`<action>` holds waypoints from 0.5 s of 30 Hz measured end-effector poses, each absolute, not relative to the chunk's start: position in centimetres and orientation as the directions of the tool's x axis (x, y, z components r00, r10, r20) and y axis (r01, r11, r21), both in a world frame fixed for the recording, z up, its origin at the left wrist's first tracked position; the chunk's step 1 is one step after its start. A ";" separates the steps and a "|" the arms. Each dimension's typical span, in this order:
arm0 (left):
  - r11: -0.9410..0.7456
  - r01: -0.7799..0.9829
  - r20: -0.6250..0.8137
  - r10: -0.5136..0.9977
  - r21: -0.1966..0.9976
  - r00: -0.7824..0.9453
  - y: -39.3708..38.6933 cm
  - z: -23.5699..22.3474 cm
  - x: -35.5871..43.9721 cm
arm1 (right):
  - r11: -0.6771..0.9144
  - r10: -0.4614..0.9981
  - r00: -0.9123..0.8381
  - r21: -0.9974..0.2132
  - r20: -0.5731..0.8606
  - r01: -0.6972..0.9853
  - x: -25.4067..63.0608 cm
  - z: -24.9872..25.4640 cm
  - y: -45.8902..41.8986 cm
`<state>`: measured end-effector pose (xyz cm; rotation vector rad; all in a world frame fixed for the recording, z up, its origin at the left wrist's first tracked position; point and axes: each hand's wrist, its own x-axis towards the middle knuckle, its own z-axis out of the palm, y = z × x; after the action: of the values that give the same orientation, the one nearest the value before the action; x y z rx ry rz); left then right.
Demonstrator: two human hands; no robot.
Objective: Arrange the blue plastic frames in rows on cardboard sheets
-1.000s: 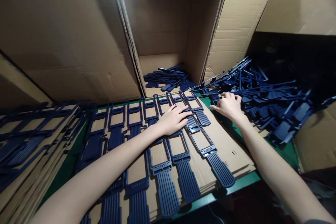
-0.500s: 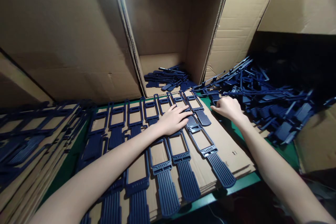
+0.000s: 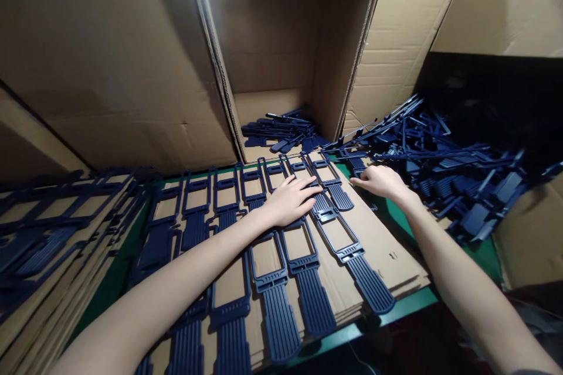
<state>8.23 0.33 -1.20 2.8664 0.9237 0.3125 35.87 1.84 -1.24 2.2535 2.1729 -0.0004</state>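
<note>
My left hand lies flat with its fingers spread over dark blue plastic frames with ribbed tabs, which are set out in rows on stacked cardboard sheets. Its fingers cover parts of several frames. Below it, a frame with a ribbed tab extends to the stack's front edge. My right hand is curled closed just right of the stack, above the green table. A ribbed plastic part lies right by its fingertips. What its fingers hold is hidden. A small dark end shows below it.
A loose heap of dark blue plastic parts lies at the right. A tall cardboard box with a smaller pile inside stands behind the rows. Another stack of sheets with frames is at the left.
My right hand has shifted very slightly, and a small dark end now shows below it. My left hand stays in the same place on the frames.
</note>
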 end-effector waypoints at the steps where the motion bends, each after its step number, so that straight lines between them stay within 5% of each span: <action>1: -0.807 0.565 0.161 0.588 0.171 0.792 0.3 -1.2 8.2 | -0.041 0.999 0.041 -0.032 -0.001 0.999 36.1 -1.1 1.8; 6: -0.809 0.563 0.168 0.587 0.171 0.792 0.3 -1.2 8.1 | -0.013 1.000 0.015 -0.490 0.001 0.872 37.5 -0.5 1.5; 10: -0.811 0.563 0.167 0.584 0.163 0.794 0.3 -1.3 8.1 | -0.058 0.998 0.026 -0.904 -0.052 0.425 38.5 -0.4 1.4; 13: -0.810 0.563 0.167 0.585 0.160 0.794 0.3 -1.3 8.1 | -0.070 0.997 0.023 -0.997 -0.070 0.019 38.6 -0.4 1.9; 15: -0.810 0.564 0.165 0.585 0.157 0.794 0.4 -1.3 8.2 | -0.052 0.998 0.021 -0.994 -0.054 -0.097 38.3 -0.2 2.1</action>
<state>8.16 0.36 -1.31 2.8802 0.9252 0.3138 38.32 2.14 -0.22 2.4376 2.2488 -2.6179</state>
